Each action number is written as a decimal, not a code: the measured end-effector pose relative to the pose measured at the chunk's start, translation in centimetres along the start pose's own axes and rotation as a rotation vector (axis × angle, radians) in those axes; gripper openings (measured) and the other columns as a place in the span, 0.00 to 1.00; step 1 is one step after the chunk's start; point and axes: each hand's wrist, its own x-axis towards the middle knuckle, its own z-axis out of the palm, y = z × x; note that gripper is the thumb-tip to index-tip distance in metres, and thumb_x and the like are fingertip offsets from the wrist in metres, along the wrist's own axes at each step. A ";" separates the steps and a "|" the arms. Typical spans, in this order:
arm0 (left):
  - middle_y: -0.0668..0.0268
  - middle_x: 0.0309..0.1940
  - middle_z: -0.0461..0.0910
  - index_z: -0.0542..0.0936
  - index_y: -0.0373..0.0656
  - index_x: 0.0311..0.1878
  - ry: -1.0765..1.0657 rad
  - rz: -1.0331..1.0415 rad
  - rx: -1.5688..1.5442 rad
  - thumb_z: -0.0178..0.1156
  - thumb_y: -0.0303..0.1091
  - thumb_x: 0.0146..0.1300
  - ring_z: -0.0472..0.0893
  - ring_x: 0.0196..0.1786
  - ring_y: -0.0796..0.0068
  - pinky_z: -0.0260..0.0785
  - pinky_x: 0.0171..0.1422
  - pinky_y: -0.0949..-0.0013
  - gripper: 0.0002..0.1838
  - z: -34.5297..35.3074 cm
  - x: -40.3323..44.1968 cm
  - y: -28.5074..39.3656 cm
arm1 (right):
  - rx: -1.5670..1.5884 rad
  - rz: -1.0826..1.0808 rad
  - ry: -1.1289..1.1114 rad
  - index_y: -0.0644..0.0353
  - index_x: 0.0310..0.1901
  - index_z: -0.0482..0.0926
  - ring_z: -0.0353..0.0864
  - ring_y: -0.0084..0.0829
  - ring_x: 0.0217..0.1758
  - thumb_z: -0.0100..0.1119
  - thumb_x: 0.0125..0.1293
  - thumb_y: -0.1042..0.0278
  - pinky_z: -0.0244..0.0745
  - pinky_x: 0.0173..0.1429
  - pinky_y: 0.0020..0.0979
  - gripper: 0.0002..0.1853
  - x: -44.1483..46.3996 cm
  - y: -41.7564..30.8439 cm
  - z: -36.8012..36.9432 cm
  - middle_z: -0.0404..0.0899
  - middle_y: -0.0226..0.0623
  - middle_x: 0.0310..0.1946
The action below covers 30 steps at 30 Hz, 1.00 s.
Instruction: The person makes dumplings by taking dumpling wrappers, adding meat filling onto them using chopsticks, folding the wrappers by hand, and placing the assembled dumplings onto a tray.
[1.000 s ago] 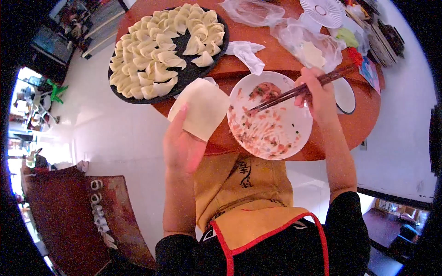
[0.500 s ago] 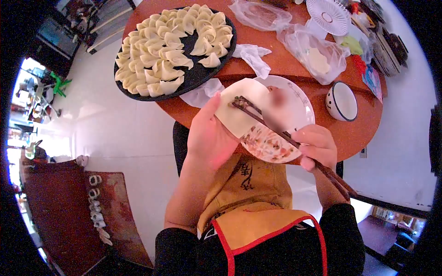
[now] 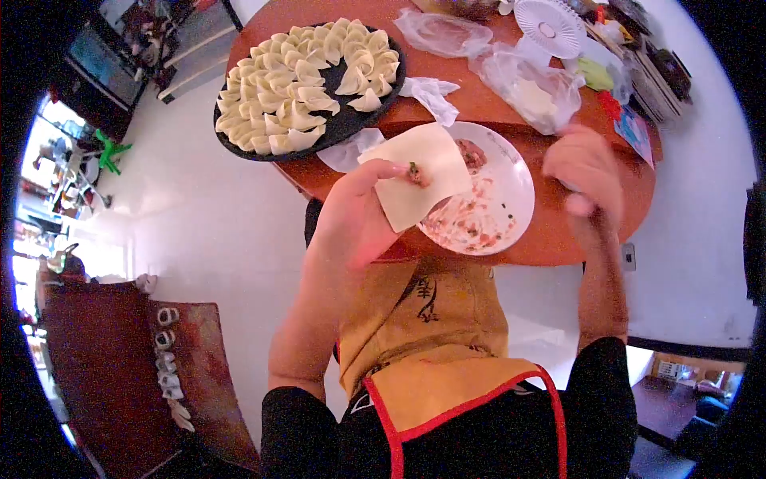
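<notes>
A square, pale wonton wrapper (image 3: 441,160) rests on my left hand (image 3: 351,211), with the thumb lying over its edge. Near the thumb tip, a small lump of meat filling (image 3: 416,174) sits on the wrapper. Just behind it stands a white plate (image 3: 515,176) smeared with reddish meat filling, a larger clump at its far left side. My right hand (image 3: 586,172) is off to the right of the plate, smeared by motion, so its fingers are unclear. Neither the chopsticks nor the white bowl shows now.
A round black tray (image 3: 345,120) holds many folded wontons (image 3: 275,88) at the far left of the reddish table (image 3: 550,235). Crumpled plastic bags (image 3: 531,88), tissue (image 3: 431,97) and a white slotted basket (image 3: 549,28) lie toward the back.
My right hand has moved right, away from the wrapper, and the chopsticks are out of sight. The white bowl is hidden around that hand. Filling is left on the wrapper, and my left thumb touches near it.
</notes>
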 end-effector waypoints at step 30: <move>0.59 0.45 0.74 0.60 0.40 0.60 -0.085 -0.200 0.110 0.43 0.35 0.66 0.73 0.36 0.71 0.67 0.37 0.72 0.20 4.3 0.3 -5.9 | -1.060 0.783 -0.816 0.56 0.32 0.72 0.78 0.43 0.33 0.50 0.59 0.59 0.71 0.34 0.41 0.09 -9.4 9.1 -10.3 0.77 0.41 0.26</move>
